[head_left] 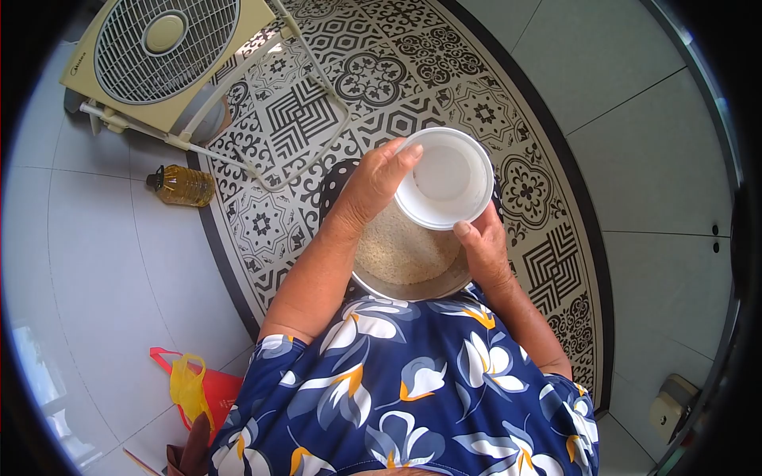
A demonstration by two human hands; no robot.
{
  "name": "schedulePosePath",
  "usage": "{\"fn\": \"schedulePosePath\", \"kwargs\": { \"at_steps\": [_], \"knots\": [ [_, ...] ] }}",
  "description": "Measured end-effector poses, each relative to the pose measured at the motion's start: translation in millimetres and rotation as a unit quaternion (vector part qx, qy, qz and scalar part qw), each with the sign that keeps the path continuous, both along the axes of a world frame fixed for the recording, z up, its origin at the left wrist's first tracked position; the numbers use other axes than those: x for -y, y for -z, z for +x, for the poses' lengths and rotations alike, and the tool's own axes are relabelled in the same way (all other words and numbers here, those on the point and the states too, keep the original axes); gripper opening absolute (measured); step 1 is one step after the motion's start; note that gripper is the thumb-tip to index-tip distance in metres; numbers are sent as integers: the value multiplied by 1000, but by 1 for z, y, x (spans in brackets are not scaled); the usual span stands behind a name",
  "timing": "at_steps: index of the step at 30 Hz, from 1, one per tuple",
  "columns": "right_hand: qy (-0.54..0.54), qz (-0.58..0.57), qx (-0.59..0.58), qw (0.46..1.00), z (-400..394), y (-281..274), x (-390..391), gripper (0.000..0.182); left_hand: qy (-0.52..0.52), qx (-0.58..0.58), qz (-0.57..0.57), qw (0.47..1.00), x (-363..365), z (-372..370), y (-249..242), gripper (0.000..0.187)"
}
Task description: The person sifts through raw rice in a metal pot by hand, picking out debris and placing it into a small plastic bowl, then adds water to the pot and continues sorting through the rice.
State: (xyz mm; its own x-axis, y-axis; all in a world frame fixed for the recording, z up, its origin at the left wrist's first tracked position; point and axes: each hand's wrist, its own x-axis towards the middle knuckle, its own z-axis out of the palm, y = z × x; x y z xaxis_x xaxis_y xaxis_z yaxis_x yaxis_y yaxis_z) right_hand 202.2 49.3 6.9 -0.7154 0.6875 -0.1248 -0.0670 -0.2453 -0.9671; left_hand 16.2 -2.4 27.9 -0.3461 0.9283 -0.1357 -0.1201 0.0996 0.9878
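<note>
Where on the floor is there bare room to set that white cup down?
Bare grey tile lies right of the patterned round rug, and left of it between the yellow oil bottle and red bag. The cream box fan crowds the top left.

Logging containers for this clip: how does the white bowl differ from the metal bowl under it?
The white bowl looks empty; the metal bowl holds rice. The white bowl is smaller and opaque white, the metal bowl wider and shiny. The left hand and right hand grip the white bowl's rim, with the metal bowl below it. Both are round and open-topped.
</note>
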Motion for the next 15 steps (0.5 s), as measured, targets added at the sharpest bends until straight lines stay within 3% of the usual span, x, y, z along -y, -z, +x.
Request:
{"fn": "schedulePosePath", "kwargs": {
  "at_steps": [4, 8, 10, 11, 13, 14, 15],
  "knots": [
    [50, -1, 23, 998, 3, 10, -2, 84, 11, -15, -2, 1000, -1, 5, 0, 51],
    [29, -31, 69, 997, 7, 3, -4, 80, 18, -4, -3, 1000, 0, 5, 3, 56],
    [45, -55, 50, 996, 6, 1, -4, 79, -65, -139, 50, 987, 2, 8, 4, 55],
    [47, -55, 49, 996, 7, 1, -4, 79, -62, -139, 51, 987, 2, 9, 6, 55],
    [42, -80, 15, 996, 9, 2, -4, 77, -196, -238, 182, 934, 4, 10, 12, 50],
    [43, -81, 15, 996, 9, 4, -5, 77, -229, -302, 223, 898, 4, 4, 15, 44],
    [46, -116, -11, 992, 10, 7, -6, 78, -229, -303, 223, 898, 9, 0, 16, 44]
  ]
}}
